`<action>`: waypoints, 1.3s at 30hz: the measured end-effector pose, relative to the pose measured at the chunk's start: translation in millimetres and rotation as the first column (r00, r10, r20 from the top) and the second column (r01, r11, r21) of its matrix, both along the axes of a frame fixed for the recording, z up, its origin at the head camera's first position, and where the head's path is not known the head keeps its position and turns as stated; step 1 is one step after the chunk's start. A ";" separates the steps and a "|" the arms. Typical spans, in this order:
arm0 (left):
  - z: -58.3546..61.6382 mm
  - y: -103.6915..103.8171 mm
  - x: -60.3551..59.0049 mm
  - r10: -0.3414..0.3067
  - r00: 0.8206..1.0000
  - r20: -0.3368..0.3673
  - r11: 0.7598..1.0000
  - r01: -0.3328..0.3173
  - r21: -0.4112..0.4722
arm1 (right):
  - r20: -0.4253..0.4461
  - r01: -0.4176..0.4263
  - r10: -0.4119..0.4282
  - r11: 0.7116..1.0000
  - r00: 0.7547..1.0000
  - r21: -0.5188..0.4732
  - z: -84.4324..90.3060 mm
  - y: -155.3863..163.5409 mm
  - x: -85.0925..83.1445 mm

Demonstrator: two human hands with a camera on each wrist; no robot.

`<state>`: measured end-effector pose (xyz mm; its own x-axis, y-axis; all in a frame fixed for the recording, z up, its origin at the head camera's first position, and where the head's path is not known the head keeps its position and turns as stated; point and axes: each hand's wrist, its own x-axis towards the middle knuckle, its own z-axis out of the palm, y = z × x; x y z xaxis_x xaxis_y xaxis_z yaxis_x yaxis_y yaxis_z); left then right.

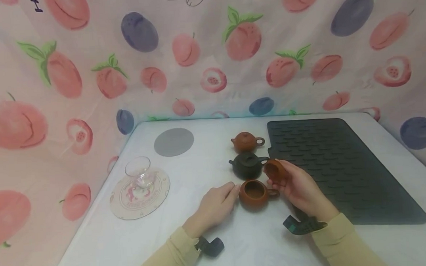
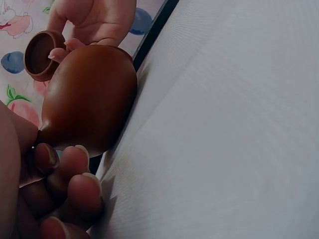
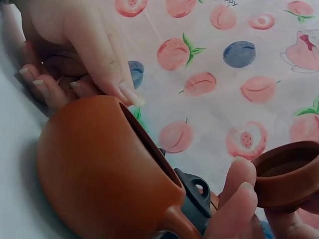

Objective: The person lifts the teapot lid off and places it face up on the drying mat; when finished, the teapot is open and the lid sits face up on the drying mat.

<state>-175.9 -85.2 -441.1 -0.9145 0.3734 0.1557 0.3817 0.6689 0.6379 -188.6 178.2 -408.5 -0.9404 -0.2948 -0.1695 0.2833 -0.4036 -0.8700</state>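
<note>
Steadying open reddish-brown clay teapot (image 1: 254,193) with left hand (image 1: 216,206) fingertips at spout side; right hand (image 1: 301,188) pinches its small clay lid (image 1: 274,170). We judge both light, rigid, brittle, unglazed so grippy; hold teapot by body or handle.

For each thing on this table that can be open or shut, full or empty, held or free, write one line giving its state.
Near brown teapot: lid off, looks empty, left hand touching its side.
Lid: off, held in right hand.
Dark teapot: lid on, standing free.
Far brown teapot: lid on, standing free.
Glass cup: upright on round coaster, looks empty.
</note>
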 end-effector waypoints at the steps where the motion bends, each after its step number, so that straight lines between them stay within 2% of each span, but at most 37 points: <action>1: 0.3 0.0 -0.1 0.000 1.000 -0.002 1.000 0.000 -0.001 | 0.019 0.006 -0.006 1.000 1.000 -0.013 -0.1 0.3 -0.1; 7: 0.2 0.2 -0.4 0.000 1.000 -0.013 1.000 0.000 0.005 | 0.103 0.049 -0.042 0.997 0.994 -0.062 -1.3 1.8 -2.4; 13: 0.4 1.5 -0.1 -0.008 1.000 -0.010 1.000 0.008 0.007 | 0.069 0.048 -0.041 0.993 0.997 -0.109 -2.4 5.2 -4.9; 17: 1.9 0.1 1.0 -0.006 1.000 0.002 1.000 0.006 0.013 | 0.061 0.050 -0.044 0.993 0.997 -0.107 -2.7 5.8 -6.7; 28: 1.8 0.8 -2.2 -0.021 1.000 -0.002 1.000 0.021 0.012 | 0.038 0.111 -0.110 0.993 0.993 -0.041 1.0 10.8 -8.1; 33: 2.6 0.8 -1.4 -0.017 1.000 0.020 1.000 0.016 0.011 | 0.051 0.130 -0.130 0.991 0.990 0.000 3.8 11.1 -8.1; 39: 2.7 -0.8 0.3 -0.010 1.000 0.029 1.000 0.009 0.008 | -0.004 0.136 -0.137 0.982 0.991 0.134 4.1 8.7 -7.8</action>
